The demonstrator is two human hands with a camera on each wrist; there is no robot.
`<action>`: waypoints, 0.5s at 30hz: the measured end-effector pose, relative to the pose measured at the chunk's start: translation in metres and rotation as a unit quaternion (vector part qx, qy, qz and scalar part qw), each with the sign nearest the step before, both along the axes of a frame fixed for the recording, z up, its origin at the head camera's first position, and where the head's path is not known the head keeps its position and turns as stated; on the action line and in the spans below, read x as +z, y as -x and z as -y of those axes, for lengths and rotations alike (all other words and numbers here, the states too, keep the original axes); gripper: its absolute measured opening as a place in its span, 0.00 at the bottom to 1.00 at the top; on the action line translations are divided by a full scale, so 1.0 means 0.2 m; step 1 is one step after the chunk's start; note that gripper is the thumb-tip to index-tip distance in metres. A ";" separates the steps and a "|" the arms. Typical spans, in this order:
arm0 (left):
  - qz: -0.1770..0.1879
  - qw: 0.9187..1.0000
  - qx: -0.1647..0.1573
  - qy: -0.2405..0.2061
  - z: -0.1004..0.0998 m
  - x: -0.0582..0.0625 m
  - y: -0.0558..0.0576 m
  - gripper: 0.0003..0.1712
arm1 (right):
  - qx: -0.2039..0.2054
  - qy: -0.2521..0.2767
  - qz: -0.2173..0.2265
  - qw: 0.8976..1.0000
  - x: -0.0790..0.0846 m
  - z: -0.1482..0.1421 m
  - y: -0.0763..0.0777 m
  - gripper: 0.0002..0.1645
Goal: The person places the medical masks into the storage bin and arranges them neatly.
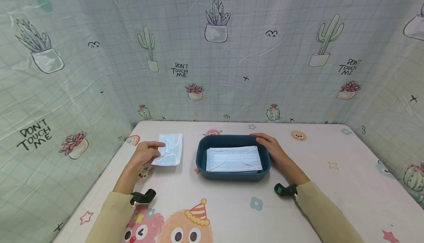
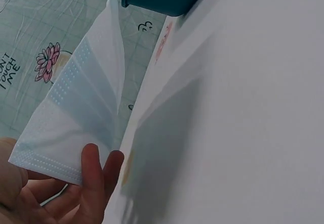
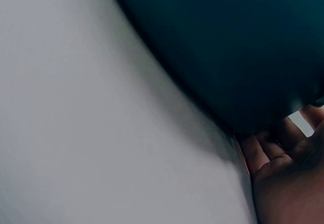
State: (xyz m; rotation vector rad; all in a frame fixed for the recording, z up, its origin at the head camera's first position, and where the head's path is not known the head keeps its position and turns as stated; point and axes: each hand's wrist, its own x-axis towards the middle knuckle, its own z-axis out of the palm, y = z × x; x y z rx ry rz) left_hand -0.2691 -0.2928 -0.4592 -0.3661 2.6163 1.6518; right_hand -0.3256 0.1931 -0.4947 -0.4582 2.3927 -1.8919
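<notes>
Left of the bin, my left hand [image 1: 144,153] pinches a light blue face mask [image 1: 172,150] by its edge. The left wrist view shows the mask [image 2: 86,97] raised on its side above the tabletop, with fingers [image 2: 92,171] in front of it and the thumb side partly hidden. A dark blue plastic bin [image 1: 233,176] stands in the middle of the table, and a pile of face masks [image 1: 235,159] lies flat inside, ear loops on top. My right hand [image 1: 272,148] grips the bin's far right corner, its fingers bent against the wall in the right wrist view.
The white tabletop [image 1: 228,213] carries printed cartoon figures. Behind and at both sides hangs a curtain [image 1: 245,62] with cactus drawings. A black wrist camera [image 1: 143,196] sits at the left sleeve, another wrist camera [image 1: 285,190] at the right one.
</notes>
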 end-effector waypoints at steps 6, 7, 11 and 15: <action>-0.008 1.000 -0.004 -0.011 -0.03 0.04 0.00 0.27 | -0.003 0.004 0.003 1.000 0.00 0.00 0.00 0.26; -0.009 1.000 -0.004 -0.013 -0.04 0.05 0.00 0.27 | -0.003 0.005 0.002 1.000 0.00 0.00 0.00 0.27; -0.014 1.000 -0.005 -0.014 -0.06 0.08 -0.01 0.27 | -0.002 0.007 0.004 1.000 0.00 0.00 0.01 0.27; -0.022 1.000 -0.008 -0.011 -0.08 0.12 -0.03 0.27 | -0.002 0.009 0.005 1.000 0.00 0.00 0.01 0.27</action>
